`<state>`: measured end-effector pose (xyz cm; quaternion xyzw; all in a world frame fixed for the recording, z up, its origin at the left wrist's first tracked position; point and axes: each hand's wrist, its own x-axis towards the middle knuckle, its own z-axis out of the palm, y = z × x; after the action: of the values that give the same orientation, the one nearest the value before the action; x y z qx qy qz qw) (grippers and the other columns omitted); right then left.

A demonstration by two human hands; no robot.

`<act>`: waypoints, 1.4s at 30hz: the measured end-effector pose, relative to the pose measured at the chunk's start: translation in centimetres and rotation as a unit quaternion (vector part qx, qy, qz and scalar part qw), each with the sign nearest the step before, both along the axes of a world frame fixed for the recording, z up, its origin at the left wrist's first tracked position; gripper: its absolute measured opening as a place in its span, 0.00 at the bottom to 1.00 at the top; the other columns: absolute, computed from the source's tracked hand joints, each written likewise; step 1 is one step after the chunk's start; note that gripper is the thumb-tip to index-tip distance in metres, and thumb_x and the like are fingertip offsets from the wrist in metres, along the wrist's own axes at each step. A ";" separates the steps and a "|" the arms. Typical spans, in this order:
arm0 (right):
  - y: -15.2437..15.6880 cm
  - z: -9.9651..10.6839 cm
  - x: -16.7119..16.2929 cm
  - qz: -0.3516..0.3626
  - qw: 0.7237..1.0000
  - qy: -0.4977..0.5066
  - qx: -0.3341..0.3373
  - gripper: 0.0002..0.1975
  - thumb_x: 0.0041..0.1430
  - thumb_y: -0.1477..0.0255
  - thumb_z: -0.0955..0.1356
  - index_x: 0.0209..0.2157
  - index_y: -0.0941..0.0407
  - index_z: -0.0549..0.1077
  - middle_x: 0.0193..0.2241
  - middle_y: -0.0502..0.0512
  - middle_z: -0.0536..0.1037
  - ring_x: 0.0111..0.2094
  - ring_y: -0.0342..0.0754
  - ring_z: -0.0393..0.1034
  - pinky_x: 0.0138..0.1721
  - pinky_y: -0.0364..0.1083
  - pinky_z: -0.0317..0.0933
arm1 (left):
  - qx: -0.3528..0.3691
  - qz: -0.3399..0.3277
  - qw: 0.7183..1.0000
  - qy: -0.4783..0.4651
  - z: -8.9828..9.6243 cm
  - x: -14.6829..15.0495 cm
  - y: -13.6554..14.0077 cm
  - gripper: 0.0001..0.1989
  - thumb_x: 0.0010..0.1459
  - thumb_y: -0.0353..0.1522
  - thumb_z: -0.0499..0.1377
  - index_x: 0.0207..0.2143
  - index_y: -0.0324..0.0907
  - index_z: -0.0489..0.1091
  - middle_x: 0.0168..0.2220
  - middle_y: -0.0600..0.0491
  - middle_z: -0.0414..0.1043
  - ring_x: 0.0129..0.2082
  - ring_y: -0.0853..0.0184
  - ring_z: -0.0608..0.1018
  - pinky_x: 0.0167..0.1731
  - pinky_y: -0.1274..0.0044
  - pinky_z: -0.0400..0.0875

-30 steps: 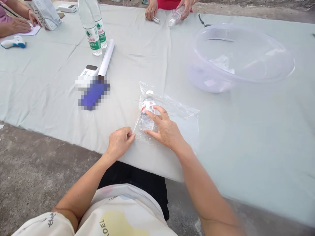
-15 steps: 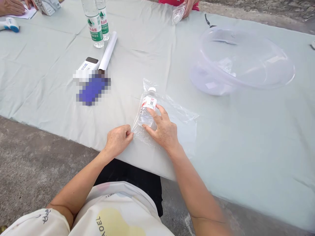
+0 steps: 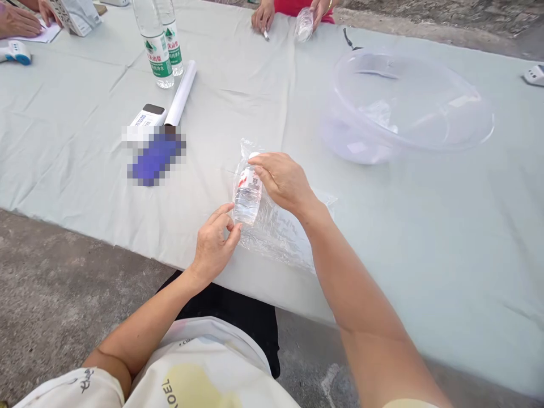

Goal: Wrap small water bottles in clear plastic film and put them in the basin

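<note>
A small clear water bottle with a white and red label lies on the pale tablecloth, its white cap pointing away from me. Clear plastic film lies under and around it, spreading out to the right in wrinkles. At the bottle's lower left corner, the thumb and forefinger of my left hand are pressed against it and the film. My right hand curves over the cap end, its fingertips partly covering the cap and label.
A translucent basin holding crumpled clear plastic stands to the right. Left are two large water bottles, a white roll, a white box and a blurred blue object. Across the table, a person's hand holds a wrapped bottle.
My right hand has moved from the bottle's lower side up to its cap. My left hand has gone from a closed pinch on the film's edge to the bottle's base.
</note>
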<state>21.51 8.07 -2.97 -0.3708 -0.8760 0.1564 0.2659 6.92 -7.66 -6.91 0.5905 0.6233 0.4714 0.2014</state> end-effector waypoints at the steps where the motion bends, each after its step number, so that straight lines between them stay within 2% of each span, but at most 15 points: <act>1: 1.3 0.0 -0.8 0.038 0.999 -0.024 0.008 0.21 0.72 0.64 0.56 0.52 0.53 0.76 0.52 0.56 0.79 0.58 0.54 0.69 0.59 0.56 0.60 | 0.022 0.001 0.999 0.023 -0.2 0.3 0.0 0.11 0.62 0.29 0.57 0.26 0.43 0.62 0.53 0.45 0.77 0.56 0.61 0.77 0.51 0.69 0.75; 5: 4.9 -0.8 -3.3 0.131 0.980 -0.148 0.002 0.22 0.72 0.59 0.57 0.47 0.51 0.79 0.51 0.54 0.80 0.63 0.59 0.62 0.61 0.63 0.52 | 0.103 0.000 0.985 0.137 -1.1 0.9 0.2 0.10 0.64 0.29 0.57 0.28 0.42 0.63 0.52 0.42 0.77 0.55 0.59 0.79 0.49 0.69 0.78; 7: 5.5 -1.4 -3.6 0.141 0.973 -0.183 0.020 0.26 0.72 0.55 0.55 0.39 0.52 0.81 0.45 0.55 0.83 0.60 0.60 0.66 0.60 0.64 0.51 | 0.134 -0.004 0.974 0.182 -1.3 1.0 0.2 0.10 0.65 0.29 0.57 0.28 0.42 0.65 0.51 0.41 0.77 0.55 0.58 0.79 0.50 0.67 0.77; 10: 5.3 -2.4 -2.8 0.115 0.977 -0.159 0.078 0.34 0.71 0.51 0.51 0.30 0.53 0.79 0.37 0.56 0.83 0.52 0.56 0.71 0.60 0.62 0.51 | 0.143 -0.021 0.966 0.213 -1.3 1.4 0.2 0.07 0.66 0.29 0.56 0.32 0.41 0.69 0.51 0.41 0.78 0.56 0.57 0.78 0.51 0.67 0.77; 12: 4.7 -3.0 -1.8 0.077 0.986 -0.113 0.098 0.35 0.71 0.51 0.49 0.32 0.52 0.80 0.36 0.56 0.83 0.51 0.55 0.72 0.62 0.62 0.50 | 0.139 -0.036 0.960 0.238 -1.2 2.0 0.2 0.06 0.66 0.29 0.55 0.37 0.41 0.71 0.52 0.41 0.77 0.58 0.57 0.77 0.53 0.66 0.76; 15: 3.7 -3.8 0.1 0.012 0.995 -0.049 0.089 0.31 0.72 0.54 0.51 0.39 0.50 0.80 0.41 0.54 0.84 0.54 0.55 0.71 0.62 0.61 0.51 | 0.146 -0.060 0.945 0.287 -0.8 3.3 0.1 0.08 0.66 0.29 0.54 0.43 0.40 0.72 0.54 0.41 0.76 0.60 0.56 0.74 0.57 0.64 0.73; 21: 1.7 -4.8 5.6 -0.074 0.995 0.051 0.038 0.23 0.71 0.60 0.54 0.46 0.51 0.77 0.50 0.55 0.81 0.55 0.52 0.72 0.58 0.56 0.63 | 0.180 -0.136 0.905 0.360 -0.8 6.6 0.5 0.08 0.66 0.28 0.54 0.44 0.36 0.72 0.48 0.43 0.78 0.59 0.56 0.75 0.60 0.62 0.69; 23: 1.3 -4.8 7.7 -0.082 0.995 0.043 0.042 0.21 0.70 0.62 0.56 0.50 0.52 0.75 0.52 0.57 0.80 0.56 0.52 0.71 0.57 0.55 0.64 | 0.182 -0.150 0.896 0.376 -0.9 7.3 0.7 0.07 0.66 0.27 0.54 0.43 0.36 0.72 0.44 0.44 0.79 0.59 0.56 0.75 0.61 0.62 0.67; 26: 1.3 -4.4 10.6 -0.074 0.995 -0.028 0.061 0.19 0.66 0.63 0.62 0.54 0.52 0.73 0.54 0.58 0.78 0.58 0.55 0.70 0.59 0.58 0.61 | 0.164 -0.175 0.890 0.387 -0.9 7.8 0.8 0.07 0.65 0.26 0.54 0.42 0.37 0.71 0.41 0.46 0.78 0.58 0.57 0.76 0.63 0.63 0.66; 29: 2.1 -4.2 13.1 -0.042 0.993 -0.094 0.058 0.23 0.61 0.64 0.67 0.58 0.50 0.71 0.57 0.57 0.76 0.60 0.57 0.68 0.59 0.60 0.60 | 0.155 -0.198 0.883 0.396 -0.9 8.0 0.9 0.08 0.65 0.24 0.53 0.42 0.38 0.71 0.41 0.45 0.77 0.57 0.57 0.76 0.63 0.62 0.66; 32: 3.4 -4.9 16.1 -0.038 0.990 -0.126 0.052 0.20 0.61 0.68 0.65 0.54 0.51 0.75 0.56 0.58 0.76 0.57 0.57 0.70 0.56 0.59 0.63 | 0.164 -0.207 0.878 0.399 -1.0 8.1 0.9 0.08 0.65 0.24 0.52 0.42 0.37 0.70 0.40 0.45 0.77 0.56 0.57 0.77 0.62 0.63 0.67; 35: 4.4 -6.3 20.2 -0.121 0.983 -0.124 0.053 0.16 0.63 0.70 0.62 0.44 0.51 0.79 0.50 0.58 0.80 0.51 0.57 0.73 0.53 0.60 0.66 | 0.159 -0.218 0.877 0.398 -1.0 7.9 0.8 0.08 0.65 0.24 0.52 0.41 0.39 0.69 0.38 0.46 0.76 0.54 0.57 0.78 0.61 0.63 0.67; 38: 4.7 -7.2 24.3 -0.250 0.961 -0.109 0.055 0.17 0.59 0.72 0.62 0.42 0.51 0.80 0.47 0.59 0.81 0.50 0.60 0.73 0.49 0.62 0.67 | 0.155 -0.231 0.871 0.405 -1.1 7.3 0.6 0.08 0.64 0.23 0.52 0.40 0.40 0.69 0.37 0.47 0.76 0.53 0.58 0.78 0.61 0.63 0.68; 40: 4.5 -7.0 25.6 -0.334 0.936 -0.098 0.049 0.16 0.56 0.72 0.62 0.40 0.53 0.80 0.46 0.61 0.81 0.47 0.61 0.74 0.47 0.63 0.68 | 0.151 -0.243 0.869 0.404 -1.1 6.7 0.5 0.09 0.64 0.23 0.52 0.40 0.41 0.69 0.38 0.47 0.76 0.52 0.59 0.79 0.61 0.63 0.68; 42: 3.9 -6.0 25.2 -0.383 0.919 -0.076 0.047 0.16 0.54 0.73 0.62 0.40 0.54 0.80 0.44 0.63 0.81 0.44 0.61 0.75 0.46 0.63 0.69 | 0.142 -0.267 0.869 0.392 -1.1 5.8 0.4 0.09 0.64 0.23 0.51 0.39 0.41 0.69 0.38 0.48 0.76 0.50 0.60 0.79 0.61 0.62 0.67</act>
<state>46.75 11.95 -9.00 -0.6757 -0.6910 -0.0276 0.2552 12.73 -7.27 -7.97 0.8929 0.3960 0.2127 -0.0269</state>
